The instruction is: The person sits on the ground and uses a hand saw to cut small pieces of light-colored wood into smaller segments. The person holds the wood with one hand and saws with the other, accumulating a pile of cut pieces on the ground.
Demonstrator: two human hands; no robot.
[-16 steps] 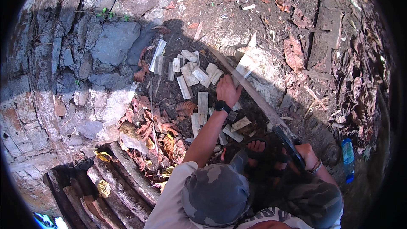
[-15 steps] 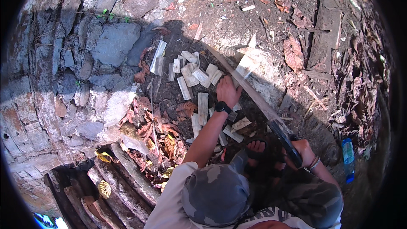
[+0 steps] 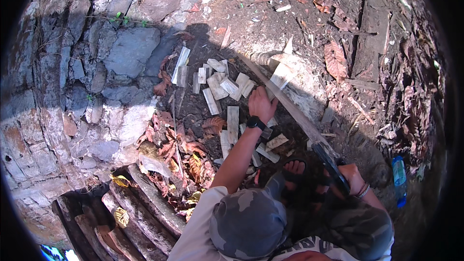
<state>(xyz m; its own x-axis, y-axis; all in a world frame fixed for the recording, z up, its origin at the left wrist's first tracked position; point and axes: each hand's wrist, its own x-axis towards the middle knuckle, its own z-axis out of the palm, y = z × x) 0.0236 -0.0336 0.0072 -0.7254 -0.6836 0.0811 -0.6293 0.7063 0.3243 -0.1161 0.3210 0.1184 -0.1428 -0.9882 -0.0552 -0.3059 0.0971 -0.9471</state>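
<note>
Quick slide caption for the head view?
Left hand on split wood pieces; right hand grips long blade by its handle.

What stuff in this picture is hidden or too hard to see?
- Head view: the right hand wraps the dark handle, so the grip underneath is hidden.
- The left hand covers whatever wood piece lies under its fingers.
- The long blade has its tip lost in glare on the chopping block.
- The log pile is cut off by the dark lower-left rim.
- The blue bottle sits near the rim, too small for detail.
</note>
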